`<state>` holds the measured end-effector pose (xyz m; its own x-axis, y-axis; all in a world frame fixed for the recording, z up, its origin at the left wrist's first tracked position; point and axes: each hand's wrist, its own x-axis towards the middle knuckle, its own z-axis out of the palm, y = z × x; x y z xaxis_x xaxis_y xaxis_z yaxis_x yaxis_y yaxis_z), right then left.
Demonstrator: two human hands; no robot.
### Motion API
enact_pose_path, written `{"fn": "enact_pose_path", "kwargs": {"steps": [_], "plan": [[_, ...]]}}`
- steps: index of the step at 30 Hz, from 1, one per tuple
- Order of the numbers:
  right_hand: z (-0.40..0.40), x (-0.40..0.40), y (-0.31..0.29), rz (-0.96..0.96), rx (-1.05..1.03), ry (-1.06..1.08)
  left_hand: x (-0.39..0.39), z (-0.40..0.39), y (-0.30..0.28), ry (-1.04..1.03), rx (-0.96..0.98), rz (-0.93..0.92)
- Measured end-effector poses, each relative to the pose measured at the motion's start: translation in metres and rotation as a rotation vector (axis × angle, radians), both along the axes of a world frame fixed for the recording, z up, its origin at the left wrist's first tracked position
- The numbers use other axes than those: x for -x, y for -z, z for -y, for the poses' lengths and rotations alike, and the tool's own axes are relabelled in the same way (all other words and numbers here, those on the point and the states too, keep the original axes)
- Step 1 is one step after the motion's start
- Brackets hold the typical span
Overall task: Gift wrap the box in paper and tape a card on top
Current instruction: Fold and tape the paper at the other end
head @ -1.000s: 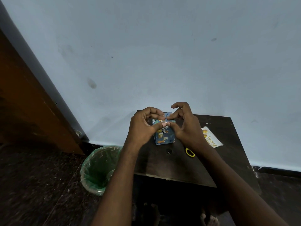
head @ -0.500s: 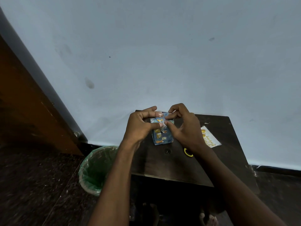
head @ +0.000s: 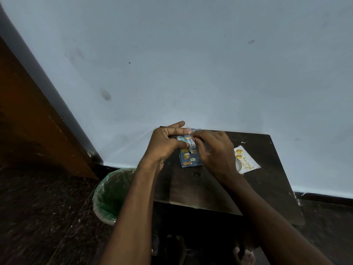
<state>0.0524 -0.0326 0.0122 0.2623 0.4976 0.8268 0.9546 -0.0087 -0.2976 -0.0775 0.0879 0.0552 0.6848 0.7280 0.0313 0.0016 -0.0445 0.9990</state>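
both hands meet over the far edge of a dark table (head: 267,188), each curled onto the same small box (head: 190,157). left hand (head: 164,145): thumb laid across the box's upper left face, index finger stretched over its far end, remaining fingers bent behind. right hand (head: 215,150): fingers curled down onto the box's far right corner, where a glint of clear tape (head: 189,132) shows between the two sets of fingertips; whether the tape is pinched or only pressed cannot be told. the two hands touch or nearly touch above the box, so its far half is hidden and only the near half shows between the wrists.

largest to smallest: pale blue wall (head: 191,64) fills the upper field, marked with a few smudges; a brown door (head: 34,121) leans along the left edge; dark speckled floor (head: 38,207) lies below it. the table stands against the wall. a bin (head: 107,196) lined with green plastic stands on the floor just beside the table's left side, under the left forearm. the box, wrapped in blue paper printed with animals, lies flat on the table near its far edge. a white card (head: 246,159) with gold print lies on the table right of the right hand, apart from the box, partly covered by the wrist. bare toes (head: 244,255) show at the bottom.
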Motion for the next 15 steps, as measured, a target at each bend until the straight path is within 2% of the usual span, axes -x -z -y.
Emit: {"fn": "enact_pose_path", "kwargs": {"steps": [10, 15], "plan": [[0.0025, 0.0012, 0.0019, -0.082, 0.058, 0.021, 0.0005, -0.0023, 0.0018, 0.009, -0.045, -0.038], [0.0041, 0.0017, 0.0005, -0.026, 0.069, 0.008, -0.0043, -0.0034, 0.0061, -0.055, -0.033, -0.018]]}}
